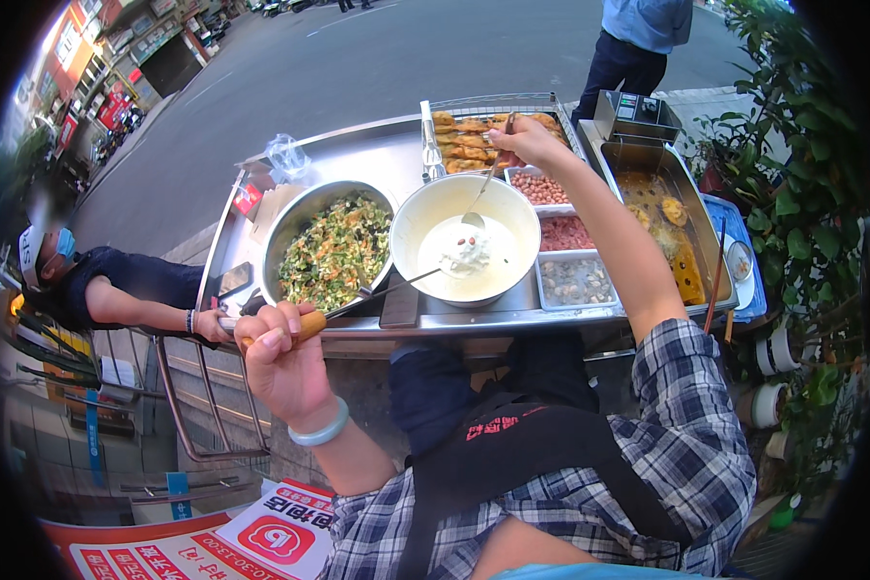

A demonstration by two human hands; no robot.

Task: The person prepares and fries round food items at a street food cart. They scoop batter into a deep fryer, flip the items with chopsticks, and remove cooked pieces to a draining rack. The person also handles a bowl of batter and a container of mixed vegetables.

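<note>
My left hand [290,360] is closed round the wooden handle [311,324] of a long-shafted ladle, its thin metal shaft [396,288] reaching over the white bowl [526,208] of pale batter. At the shaft's end is a mound of white batter [465,253] with a couple of reddish nuts on top; it hides the ladle's head. My right hand [536,145] grips a metal spoon [473,219] by the upper end of its handle. The spoon's bowl hangs over the batter, behind the mound. A large metal pot [389,208] of chopped green vegetable filling stands left of the white bowl.
White trays hold reddish nuts [538,187], pink chopped filling [564,233] and greyish pieces [576,280]. Behind are fried pastries [466,143]; at right is an oil fryer [686,208] with pieces floating. A person [135,285] touches the cart's left edge; another [633,53] stands beyond.
</note>
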